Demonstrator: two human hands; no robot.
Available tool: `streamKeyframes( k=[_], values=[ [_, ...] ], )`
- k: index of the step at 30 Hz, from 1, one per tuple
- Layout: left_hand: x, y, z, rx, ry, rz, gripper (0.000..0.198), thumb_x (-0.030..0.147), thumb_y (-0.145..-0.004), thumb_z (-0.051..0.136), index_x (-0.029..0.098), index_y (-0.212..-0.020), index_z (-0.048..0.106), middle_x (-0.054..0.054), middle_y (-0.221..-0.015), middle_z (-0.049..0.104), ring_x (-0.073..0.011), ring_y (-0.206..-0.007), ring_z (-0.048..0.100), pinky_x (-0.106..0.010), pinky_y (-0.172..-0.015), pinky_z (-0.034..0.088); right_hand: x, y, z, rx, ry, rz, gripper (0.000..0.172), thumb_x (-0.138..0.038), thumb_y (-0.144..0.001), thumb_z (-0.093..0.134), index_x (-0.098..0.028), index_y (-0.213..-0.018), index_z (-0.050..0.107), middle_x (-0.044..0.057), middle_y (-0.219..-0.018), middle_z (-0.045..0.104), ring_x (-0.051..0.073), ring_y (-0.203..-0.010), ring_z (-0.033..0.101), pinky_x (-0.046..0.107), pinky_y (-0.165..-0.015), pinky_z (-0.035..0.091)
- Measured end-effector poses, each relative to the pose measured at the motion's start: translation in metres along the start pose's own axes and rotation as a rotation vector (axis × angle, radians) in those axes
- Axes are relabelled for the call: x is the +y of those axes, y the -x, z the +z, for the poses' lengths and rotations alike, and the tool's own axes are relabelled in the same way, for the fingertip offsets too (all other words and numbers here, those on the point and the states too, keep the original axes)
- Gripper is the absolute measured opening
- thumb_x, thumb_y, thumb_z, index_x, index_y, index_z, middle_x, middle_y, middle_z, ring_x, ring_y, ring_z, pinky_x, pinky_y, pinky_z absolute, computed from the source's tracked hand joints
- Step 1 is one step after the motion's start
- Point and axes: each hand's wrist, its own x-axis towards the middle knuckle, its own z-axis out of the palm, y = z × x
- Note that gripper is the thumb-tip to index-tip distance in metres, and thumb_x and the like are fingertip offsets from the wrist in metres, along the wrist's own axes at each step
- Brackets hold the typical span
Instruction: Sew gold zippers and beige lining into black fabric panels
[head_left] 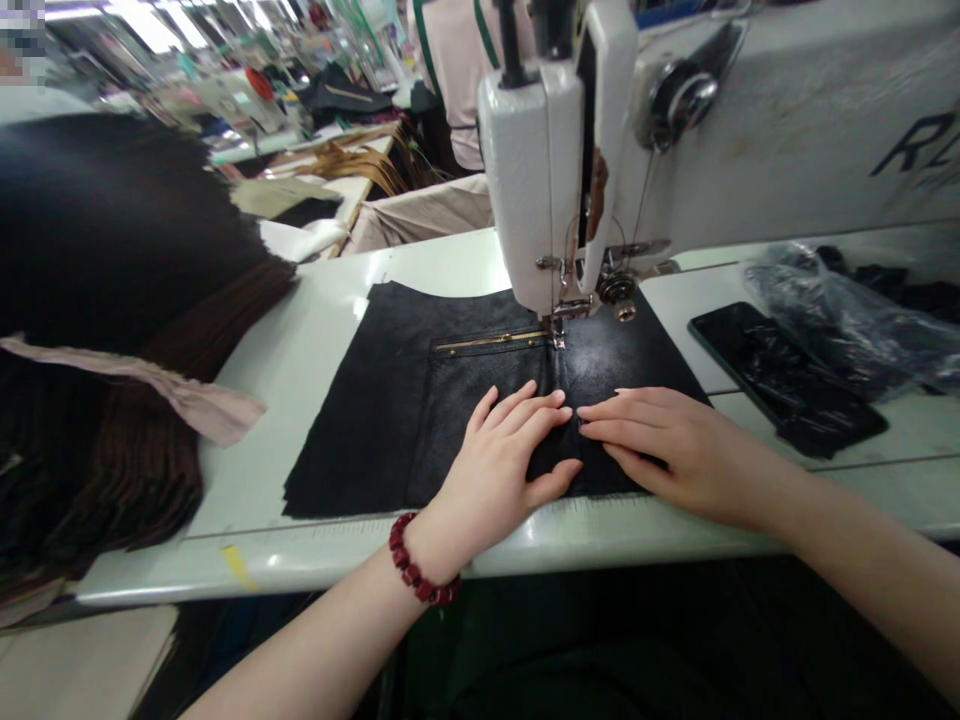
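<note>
A black leather panel (360, 430) lies flat on the pale green table of a white sewing machine (529, 190). Its gold zipper (495, 342) runs across the panel, ending close to the presser foot (556, 335), which is over a seam. My left hand (510, 440), with a dark red bead bracelet (420, 570) at the wrist, rests on the leather with fingers stretched and thumb apart. To the right of the seam, my right hand (652, 440) has its fingers bent and tips together at the leather; whether they pinch a fold is hard to see.
Left stands a tall stack of dark leather pieces (112, 250) with a pale pink strip (142, 385) across it. A phone (787, 380) and a clear plastic bag (855, 310) lie on the right. Behind the machine is a person in a pink top (457, 70).
</note>
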Motion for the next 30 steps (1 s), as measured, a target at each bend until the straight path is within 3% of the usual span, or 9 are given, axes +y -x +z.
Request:
streamKeyframes(
  k=[16, 30],
  values=[
    [0.0005, -0.0003, -0.0012, -0.009, 0.017, -0.011, 0.044, 0.042, -0.089, 0.063, 0.029, -0.129, 0.051, 0.001, -0.145, 0.050, -0.0226, -0.143, 0.032, -0.049, -0.122, 0.013, 0.0053, -0.0047, -0.0041, -0.048, 0.019, -0.052, 0.031, -0.023, -0.096, 0.050, -0.024, -0.123, 0.064, 0.002, -0.128, 0.064, 0.019, -0.116, 0.057, 0.042, -0.100, 0.046],
    [0.0018, -0.0005, -0.0026, -0.009, 0.005, -0.007, 0.038, 0.040, -0.089, 0.064, 0.028, -0.124, 0.056, -0.002, -0.143, 0.052, -0.0241, -0.142, 0.035, -0.051, -0.122, 0.015, 0.0039, -0.0015, -0.0003, -0.025, 0.012, -0.033, 0.031, -0.020, -0.096, 0.049, -0.022, -0.123, 0.063, 0.004, -0.130, 0.063, 0.020, -0.118, 0.057, 0.044, -0.107, 0.042]
  ],
)
